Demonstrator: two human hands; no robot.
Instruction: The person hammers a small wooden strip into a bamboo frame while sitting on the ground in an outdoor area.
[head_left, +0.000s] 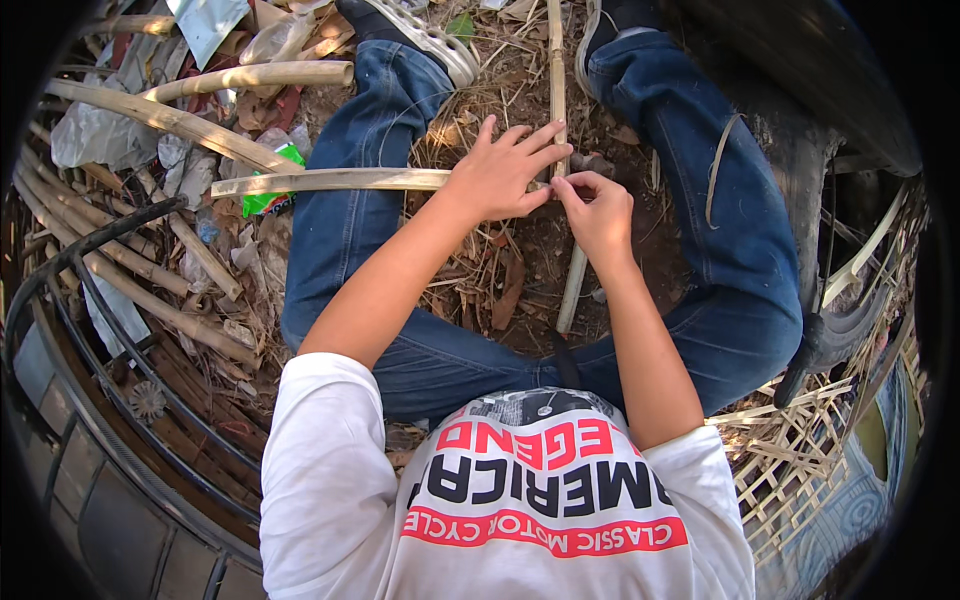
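Observation:
Two split bamboo strips meet under my hands between my legs. The sideways strip (340, 180) rests across my left leg, its right end hidden beneath my left hand (505, 172). That hand lies over it with fingers spread, the fingertips touching the upright strip (557, 70). The upright strip runs from between my shoes down toward me, its lower part showing below the hands. My right hand (598, 208) is closed in a pinch right at the crossing, thumb and forefinger close to my left thumb. What it pinches is too small or hidden to make out.
Bamboo poles (170, 120) and plastic litter (100, 135) lie at the left. A black metal frame (130, 350) curves along the lower left. On the right are a dark wheel-like object (840, 345) and a woven bamboo lattice (800, 450). Dry leaves cover the soil (510, 280).

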